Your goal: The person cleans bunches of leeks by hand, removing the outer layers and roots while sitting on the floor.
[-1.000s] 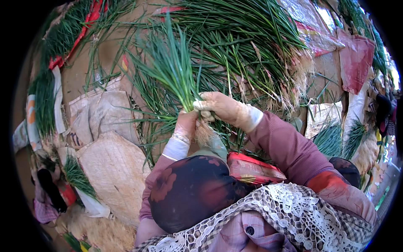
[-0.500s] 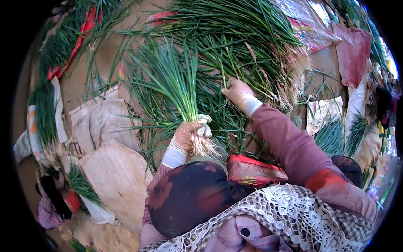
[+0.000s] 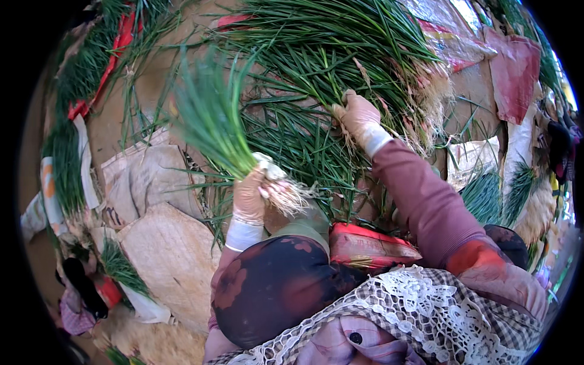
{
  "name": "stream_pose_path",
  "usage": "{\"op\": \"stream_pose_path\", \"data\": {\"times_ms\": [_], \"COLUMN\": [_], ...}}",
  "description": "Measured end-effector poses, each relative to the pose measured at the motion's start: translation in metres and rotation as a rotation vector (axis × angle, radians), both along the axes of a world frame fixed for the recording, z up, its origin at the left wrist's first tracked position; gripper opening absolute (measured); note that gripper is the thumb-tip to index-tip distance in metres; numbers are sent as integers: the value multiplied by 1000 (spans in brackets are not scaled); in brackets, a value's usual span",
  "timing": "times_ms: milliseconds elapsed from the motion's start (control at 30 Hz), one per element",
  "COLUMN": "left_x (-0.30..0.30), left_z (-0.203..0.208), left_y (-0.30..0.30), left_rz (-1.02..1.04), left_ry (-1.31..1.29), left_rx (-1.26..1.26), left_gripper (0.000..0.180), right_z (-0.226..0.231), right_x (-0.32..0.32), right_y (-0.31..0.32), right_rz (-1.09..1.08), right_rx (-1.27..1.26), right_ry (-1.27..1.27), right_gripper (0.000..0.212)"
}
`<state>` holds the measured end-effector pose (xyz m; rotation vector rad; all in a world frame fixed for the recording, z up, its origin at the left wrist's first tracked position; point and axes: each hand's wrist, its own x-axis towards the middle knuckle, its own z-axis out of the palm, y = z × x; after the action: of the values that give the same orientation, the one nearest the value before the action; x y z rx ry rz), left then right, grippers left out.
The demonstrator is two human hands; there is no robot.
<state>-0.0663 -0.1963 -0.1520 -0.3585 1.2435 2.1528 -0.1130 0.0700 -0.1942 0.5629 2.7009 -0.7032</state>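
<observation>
While the left hand [image 3: 250,193] grips a bunch of green chives [image 3: 213,118] just above its pale roots, fingers wrapped tight around the stems and the leaves fanning up and to the far left, the right hand [image 3: 359,115] is out on the big heap of loose chives [image 3: 340,58] spread across the far side of the ground. Its gloved fingers look curled into the strands, but whether they have pinched any stems I cannot tell from here. A red packet [image 3: 371,246] lies near the body, between the two arms, and flattened woven sacks [image 3: 155,201] cover the ground to the left. To do this well, I'd say keep the bunch's root ends level in the left fist, and let the right hand draw out only a small, clean tuft by its root end, so the leaves do not tangle or snap. Against half a second ago, the right arm has reached slightly farther into the heap, and the bunch has swung leftward and is blurred with motion; a second ago both hands were together at the bunch's base, so the right hand has parted from it and gone to the heap.
</observation>
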Motion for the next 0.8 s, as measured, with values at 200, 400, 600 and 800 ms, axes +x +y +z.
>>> {"op": "stream_pose_path", "data": {"times_ms": [200,400,600,800], "left_x": [-17,8,11,12], "left_z": [-5,-49,-29,-24], "left_y": [9,12,23,23], "left_rz": [54,-9,57,-44], "left_ry": [-57,-329,-305,-348], "left_rx": [383,106,191,316], "left_gripper": [41,30,25,24], "right_z": [-2,43,-4,-3], "right_x": [8,51,36,26], "right_y": [-13,-83,-59,-87], "right_rz": [192,598,-181,-238], "right_rx": [17,-340,-1103,-1710], "right_ry": [212,29,-348,-355], "right_gripper": [24,22,32,30]}}
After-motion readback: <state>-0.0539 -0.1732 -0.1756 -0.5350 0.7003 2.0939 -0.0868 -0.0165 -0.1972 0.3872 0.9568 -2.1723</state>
